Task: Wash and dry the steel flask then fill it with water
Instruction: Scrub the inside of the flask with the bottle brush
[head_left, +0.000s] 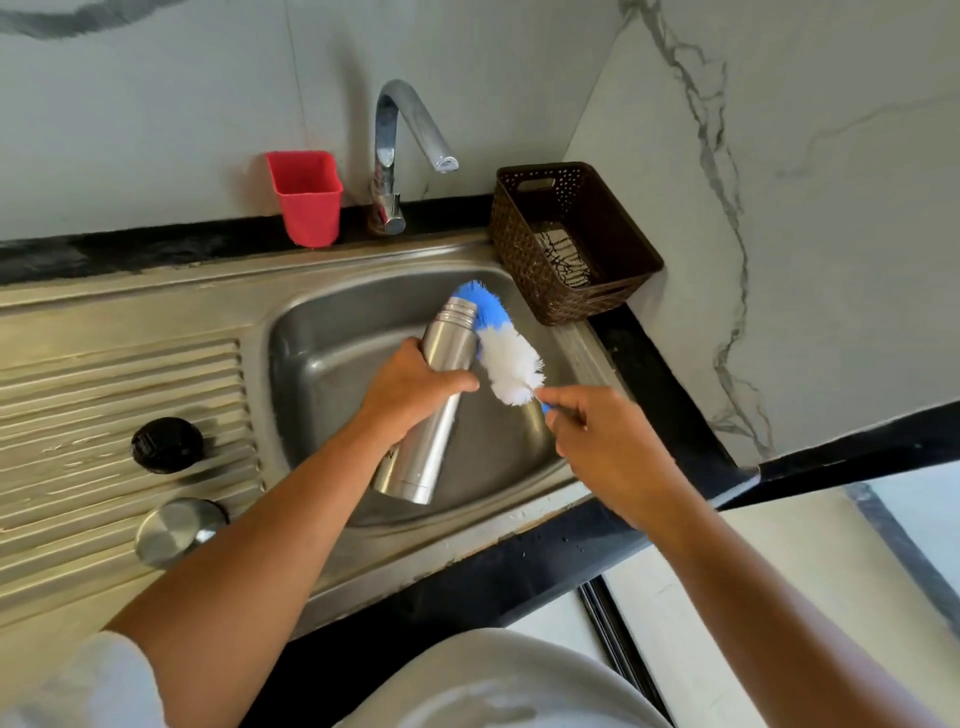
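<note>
- The sink (322, 358) is set into the table: a smooth, dull steel basin with a ridged draining board to its left. No water runs from the curved chrome tap (402, 124) at its far edge.
- The flask (447, 345), a brushed-steel cylinder with a threaded neck, is tilted over the basin, mouth toward the far side. The left hand (410, 387) is wrapped round its upper body.
- The brush (511, 366) — soft white bristles tipped blue — lies against the flask's right shoulder. The right hand (602, 436) pinches its blue handle.
- This looks like the washing step, scrubbing the outside; next the bristles likely need steering into the narrow mouth.
- A round black cap (166, 444) and a steel lid (176, 530) sit on the draining board, near left.
</note>
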